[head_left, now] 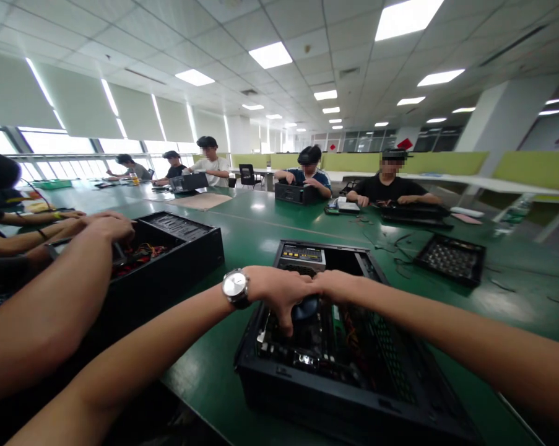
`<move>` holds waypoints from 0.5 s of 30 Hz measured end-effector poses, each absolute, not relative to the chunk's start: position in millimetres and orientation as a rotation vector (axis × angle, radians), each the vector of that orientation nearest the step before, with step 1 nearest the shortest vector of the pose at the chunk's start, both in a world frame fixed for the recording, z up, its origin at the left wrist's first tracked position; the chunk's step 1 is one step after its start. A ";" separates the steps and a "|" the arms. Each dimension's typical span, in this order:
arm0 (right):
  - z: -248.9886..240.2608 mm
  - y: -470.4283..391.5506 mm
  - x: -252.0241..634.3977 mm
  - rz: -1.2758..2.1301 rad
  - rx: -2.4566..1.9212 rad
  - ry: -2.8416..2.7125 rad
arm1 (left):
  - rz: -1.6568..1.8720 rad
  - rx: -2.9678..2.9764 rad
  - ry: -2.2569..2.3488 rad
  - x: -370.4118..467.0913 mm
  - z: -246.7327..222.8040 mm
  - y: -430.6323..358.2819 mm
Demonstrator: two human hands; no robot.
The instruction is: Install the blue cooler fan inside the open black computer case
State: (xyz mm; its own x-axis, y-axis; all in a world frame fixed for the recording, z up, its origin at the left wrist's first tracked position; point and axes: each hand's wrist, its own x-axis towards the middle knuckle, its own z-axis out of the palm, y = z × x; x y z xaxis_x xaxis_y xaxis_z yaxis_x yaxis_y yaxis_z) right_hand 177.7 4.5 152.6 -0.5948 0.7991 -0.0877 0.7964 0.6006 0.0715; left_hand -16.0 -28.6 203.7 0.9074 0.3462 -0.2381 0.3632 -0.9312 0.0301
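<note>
An opened black computer case (307,378) lies on its side before me, its inside facing up. My left hand (281,294), with a watch on the wrist, reaches into it, thumb pointing down and fingers curled over a dark round part that looks like a CPU cooler (306,310). Close against it, my right hand (339,285) is closed with its fingertips bent down; what they grip is hidden. Just beyond the hands sits the power supply (302,253) with a yellow-marked label. Coloured cables (352,337) and a circuit board show inside the case.
At left, another person's arm (75,291) reaches into a second black computer case (168,266). A black panel with round holes (450,257) and loose cables (402,248) lie to the right on the green table (251,226). Several people work across it; a plastic bottle (515,214) stands far right.
</note>
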 end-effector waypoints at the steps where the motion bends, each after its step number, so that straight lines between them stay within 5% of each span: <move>1: 163.8 1.5 188.2 0.064 1.334 2.699 | -0.398 3.018 0.562 -9.7 199.8 -22.2; 6: 206.6 -37.9 257.3 0.303 1.371 2.995 | -0.591 3.235 0.555 21.8 167.7 11.7; 10: 189.4 -97.8 313.2 0.379 1.783 3.340 | -0.666 3.323 0.440 32.3 135.4 25.2; 15: 114.9 -155.9 348.4 -0.498 3.090 2.687 | -0.567 3.376 0.379 34.5 114.7 24.5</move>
